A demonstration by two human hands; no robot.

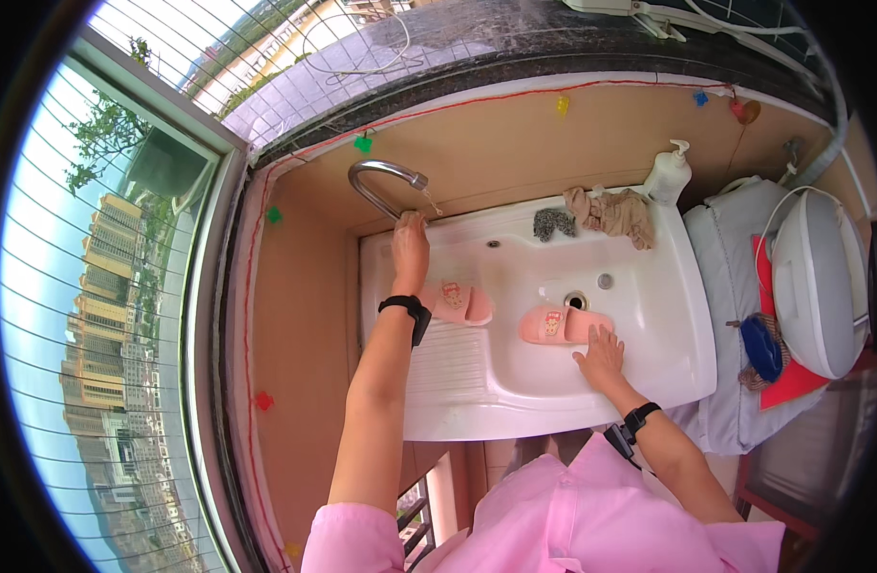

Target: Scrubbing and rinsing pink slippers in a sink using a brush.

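My left hand (410,247) is at the base of a curved chrome faucet (382,169), its fingers closed around the lower part, which they hide. A thin trickle of water falls from the spout. In the basin of the white ceramic laundry sink (514,424), a pink slide slipper (544,326) lies close to the drain hole (575,301). My right hand (602,358) has its fingers spread, and the fingertips touch the heel end of that slipper. A matching pink slipper (461,304) rests on the ribbed washboard side, partly hidden behind my left wrist.
On the sink's back ledge lie a dark scouring pad (554,224) and a crumpled beige cloth (614,215). A white pump bottle (669,175) stands at the back right corner. Right of the sink, a grey padded cover (725,286) bears a whitish rounded appliance (815,286). A barred window (195,286) is left.
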